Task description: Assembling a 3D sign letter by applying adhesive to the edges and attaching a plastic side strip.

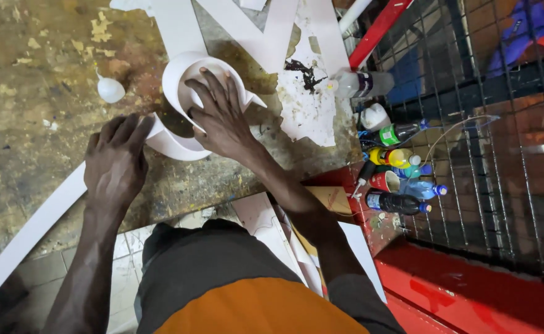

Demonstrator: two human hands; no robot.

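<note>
A white curved letter shape with raised strip walls (182, 74) lies on a stained, paint-flecked worktable (30, 105). My right hand (219, 114) presses flat on it, fingers spread over its inner curve. My left hand (116, 162) lies flat on the table, fingertips touching the white strip (160, 139) along the shape's lower left wall. A long white strip (27, 235) runs from under my left hand toward the lower left.
A small white glue bottle (110, 89) lies left of the shape. White sheet offcuts (265, 31) lie at the top. Several bottles and a red cup (395, 179) crowd the table's right edge, beside a wire mesh (488, 124) and red frame.
</note>
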